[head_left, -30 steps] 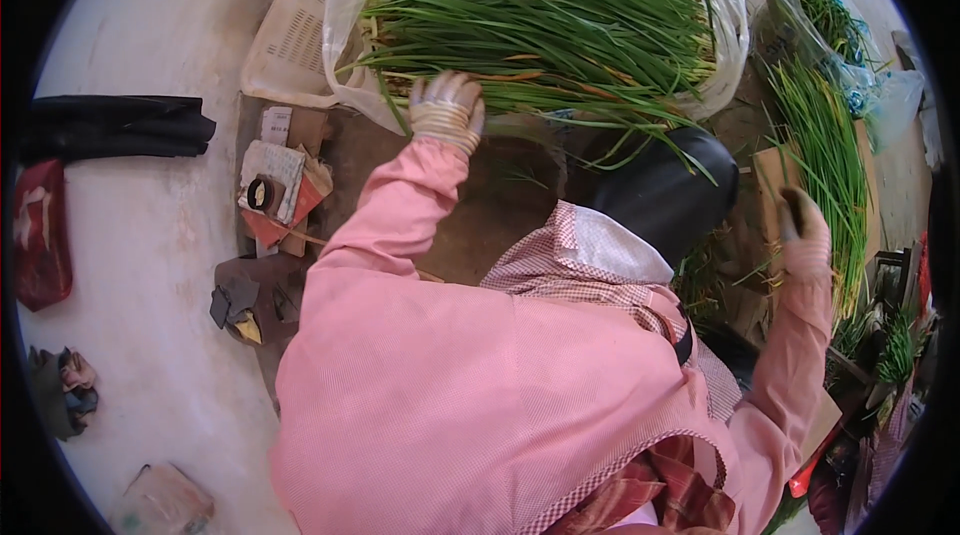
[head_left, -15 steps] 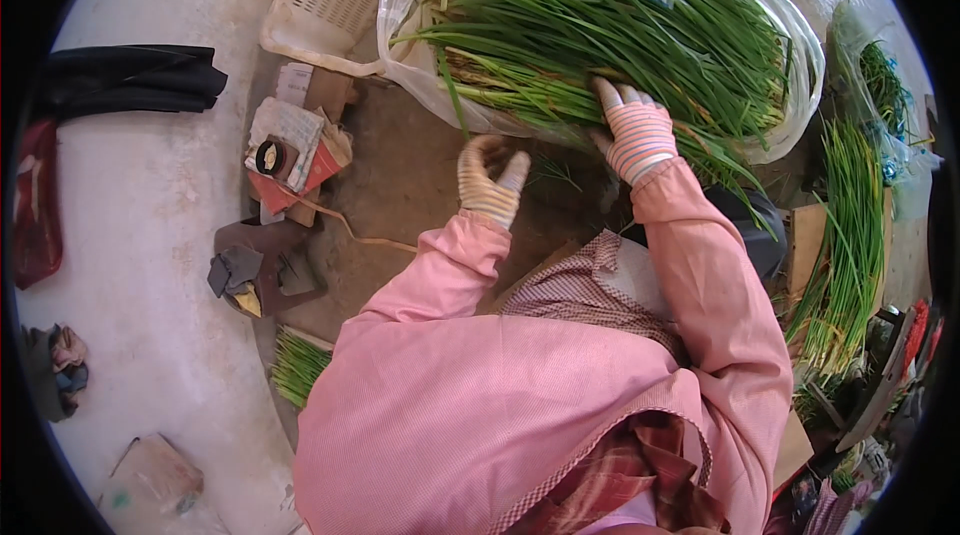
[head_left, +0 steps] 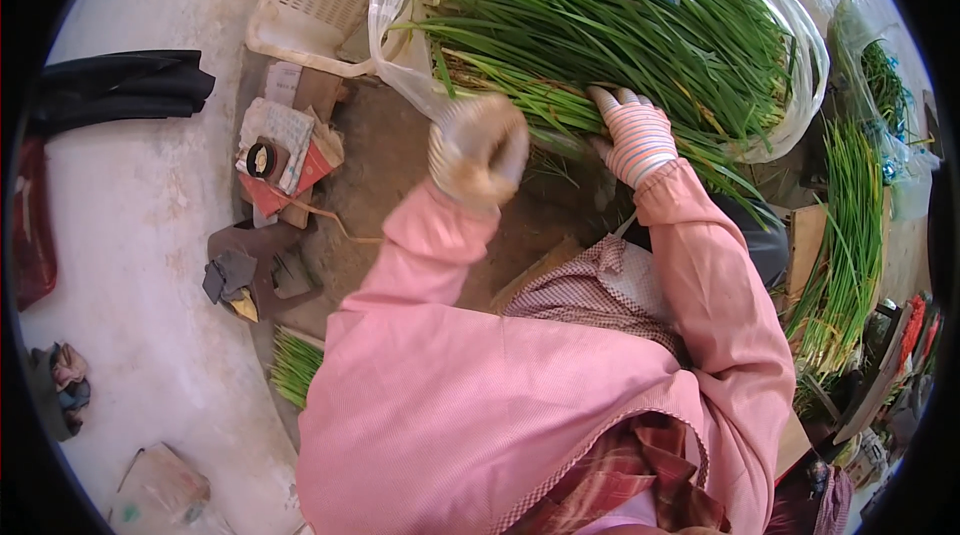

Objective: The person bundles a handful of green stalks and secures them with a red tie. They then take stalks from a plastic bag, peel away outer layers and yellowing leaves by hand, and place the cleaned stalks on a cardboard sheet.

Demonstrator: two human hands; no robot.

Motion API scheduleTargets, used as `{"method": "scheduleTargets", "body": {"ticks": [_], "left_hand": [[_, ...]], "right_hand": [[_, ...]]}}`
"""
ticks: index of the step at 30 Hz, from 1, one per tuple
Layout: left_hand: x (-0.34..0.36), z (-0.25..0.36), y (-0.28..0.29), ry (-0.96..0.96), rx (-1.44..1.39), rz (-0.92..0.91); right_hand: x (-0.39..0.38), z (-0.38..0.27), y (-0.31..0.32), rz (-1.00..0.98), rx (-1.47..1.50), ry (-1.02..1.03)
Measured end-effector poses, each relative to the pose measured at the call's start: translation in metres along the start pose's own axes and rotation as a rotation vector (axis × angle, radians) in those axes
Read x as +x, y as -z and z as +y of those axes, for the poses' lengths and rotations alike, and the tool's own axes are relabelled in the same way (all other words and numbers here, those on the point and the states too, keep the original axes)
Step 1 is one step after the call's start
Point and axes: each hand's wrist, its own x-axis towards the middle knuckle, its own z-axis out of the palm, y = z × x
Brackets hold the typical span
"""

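Observation:
A thick pile of garlic chives [head_left: 600,15] lies in a clear plastic bag [head_left: 803,65] at the top of the view, pale stems to the left, leaves to the right. My right hand [head_left: 640,138], in a striped glove with pale fingertips, is closed on the near edge of the pile, fingers over the leaves and thumb below. My left hand [head_left: 478,150], also gloved, is near the pile's lower left edge. Motion blurs its curled fingers, so I cannot make out whether anything is in them. Both forearms wear pink sleeves.
A pale plastic crate [head_left: 318,0] stands at the upper left. Below it are papers with a roll of tape [head_left: 264,160] and a brown bin [head_left: 270,253]. More chives [head_left: 842,235] lie on the right, and another bunch [head_left: 294,367] by my left elbow.
My left hand has moved up and slightly left toward the pile's near edge, its fingers curling in a blur. The right hand stays almost still at the chives.

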Motion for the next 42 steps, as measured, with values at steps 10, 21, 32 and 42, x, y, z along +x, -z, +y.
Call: {"method": "scheduleTargets", "body": {"ticks": [10, 21, 32, 42], "left_hand": [[0.049, -0.153, 0.038, 0.606, 0.998, -0.882], [0.110, 0.083, 0.098, 0.107, 0.461, -0.935], [0.122, 0.104, 0.031, 0.394, -0.209, -0.974], [0.146, -0.162, 0.014, 0.400, 0.826, -0.709]], "right_hand": [[-0.058, 0.009, 0.032, 0.441, 0.297, 0.158], [-0.135, -0.003, 0.075, 0.613, 0.486, 0.231], [-0.196, 0.030, 0.095, 0.475, 1.325, -0.146], [-0.308, 0.117, 0.143, 1.458, 1.534, -0.295]]}}
